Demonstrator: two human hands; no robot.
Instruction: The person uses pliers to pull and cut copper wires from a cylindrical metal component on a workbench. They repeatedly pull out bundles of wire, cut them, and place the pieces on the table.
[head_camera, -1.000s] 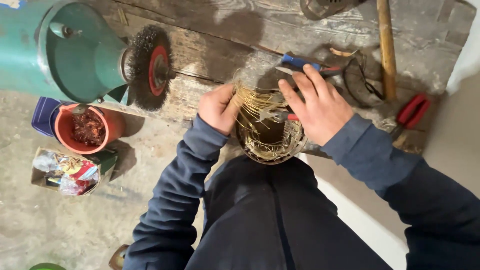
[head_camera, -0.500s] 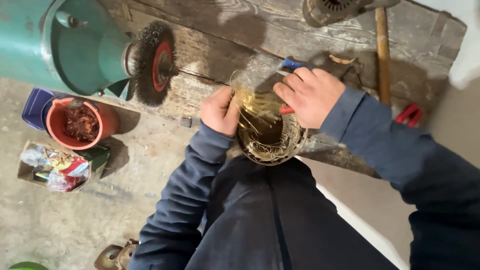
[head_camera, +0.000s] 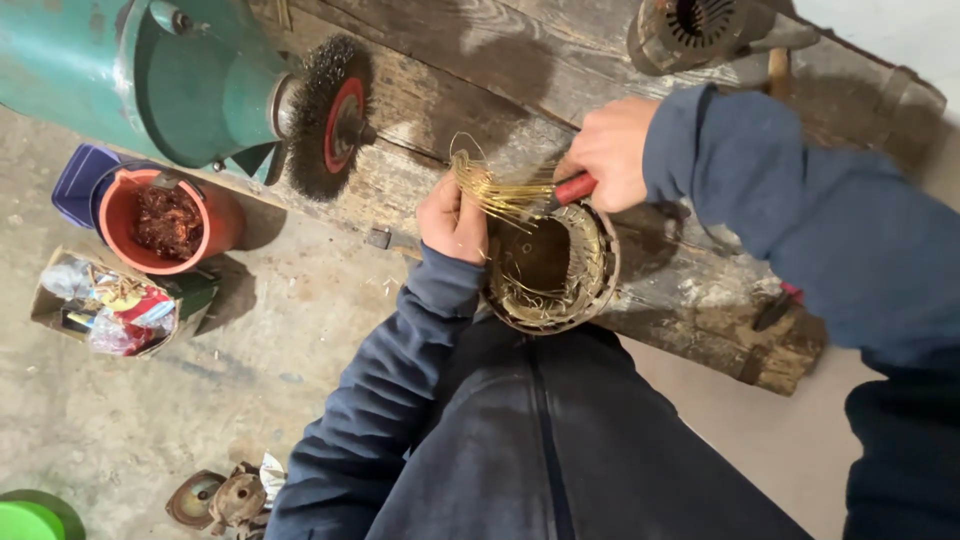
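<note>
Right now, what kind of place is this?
Probably a repair workshop: a green grinder with a wire brush wheel sits on a rough wooden bench, and a motor stator is being stripped of its copper wires.

Both hands (head_camera: 455, 220) (head_camera: 612, 150) clenched — arms bent.

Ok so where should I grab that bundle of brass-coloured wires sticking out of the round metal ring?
Probably take the wire bundle near its base, where the strands leave the metal ring and lie tightly together. Come from the left side, as the left hand does; the far ends fan out loose, and the right hand with the red-handled tool fills the other side.
</note>
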